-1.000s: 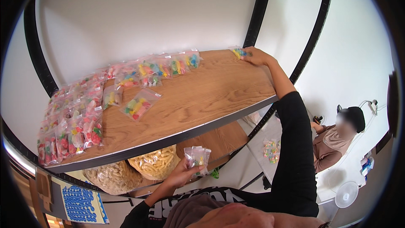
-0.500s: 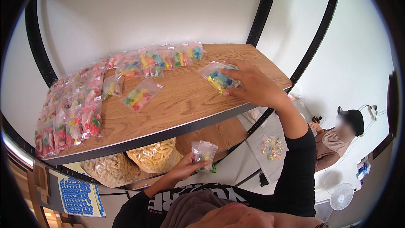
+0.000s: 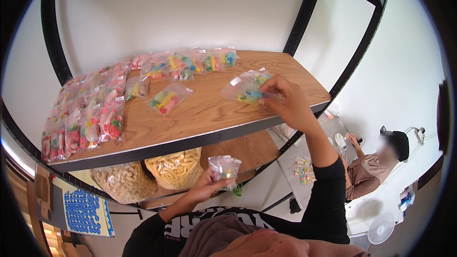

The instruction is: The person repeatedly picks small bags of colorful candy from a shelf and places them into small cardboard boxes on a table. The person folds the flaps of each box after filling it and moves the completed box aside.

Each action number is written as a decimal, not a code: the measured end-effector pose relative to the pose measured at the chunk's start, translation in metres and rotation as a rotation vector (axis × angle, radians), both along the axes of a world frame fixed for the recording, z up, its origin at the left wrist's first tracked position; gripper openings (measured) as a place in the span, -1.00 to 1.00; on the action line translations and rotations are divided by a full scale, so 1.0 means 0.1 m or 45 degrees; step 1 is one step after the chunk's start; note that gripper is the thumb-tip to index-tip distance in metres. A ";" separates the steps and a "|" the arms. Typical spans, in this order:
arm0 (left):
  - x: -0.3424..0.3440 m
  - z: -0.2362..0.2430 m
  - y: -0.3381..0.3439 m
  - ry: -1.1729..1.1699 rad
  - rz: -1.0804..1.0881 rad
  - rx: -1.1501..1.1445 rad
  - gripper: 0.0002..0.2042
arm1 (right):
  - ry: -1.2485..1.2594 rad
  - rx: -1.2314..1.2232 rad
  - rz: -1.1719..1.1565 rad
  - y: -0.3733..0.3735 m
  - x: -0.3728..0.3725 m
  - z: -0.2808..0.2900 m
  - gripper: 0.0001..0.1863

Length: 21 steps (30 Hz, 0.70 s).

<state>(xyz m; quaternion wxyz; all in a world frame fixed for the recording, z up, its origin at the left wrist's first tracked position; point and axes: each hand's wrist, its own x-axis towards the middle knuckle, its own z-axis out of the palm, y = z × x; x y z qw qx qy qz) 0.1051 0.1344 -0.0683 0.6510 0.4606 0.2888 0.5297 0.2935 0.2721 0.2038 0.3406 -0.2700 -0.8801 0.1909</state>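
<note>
My right hand (image 3: pixel 284 101) pinches the right side of a clear zip bag of blue, green and yellow candy (image 3: pixel 247 94) over the right part of the wooden shelf (image 3: pixel 204 107). Another candy bag lies partly hidden behind it. Below the shelf's front edge, my left hand (image 3: pixel 203 188) grips a few small clear zip bags (image 3: pixel 224 169) with yellow and green pieces inside. A lone candy bag (image 3: pixel 169 100) of red, yellow and green pieces rests mid-shelf, left of my right hand.
Overlapping rows of red candy bags (image 3: pixel 90 114) cover the shelf's left end; more bags line the back. Large bags of puffed snacks (image 3: pixel 173 169) sit on the lower shelf. Black posts (image 3: pixel 304 14) frame the rack. At right, a person (image 3: pixel 371 169) works by a table (image 3: pixel 288 162) with small candy bags.
My right hand has closed from spread fingers into a pinch on the candy bag, which now tilts. My left hand has shifted slightly left. At right, the person's hand has risen.
</note>
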 end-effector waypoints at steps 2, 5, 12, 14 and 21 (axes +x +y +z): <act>-0.07 0.12 -0.09 -0.037 0.038 0.051 -0.41 | 0.132 0.078 0.058 -0.12 0.05 -0.19 -0.72; -0.20 0.24 -0.16 -0.039 0.059 0.213 -0.33 | 0.355 0.039 0.157 -0.38 0.09 -0.53 -0.72; -0.34 0.45 -0.48 -0.188 -0.032 0.235 -0.20 | 0.692 -0.381 0.123 -1.05 -0.17 -1.58 -0.69; -0.47 0.39 -0.58 -0.045 -0.020 0.218 -0.20 | 0.700 -0.498 0.082 -1.25 -0.34 -1.78 -0.70; -0.80 0.50 -1.19 0.105 0.178 0.193 -0.42 | 0.539 -0.606 0.276 -1.79 -0.72 -1.84 -0.74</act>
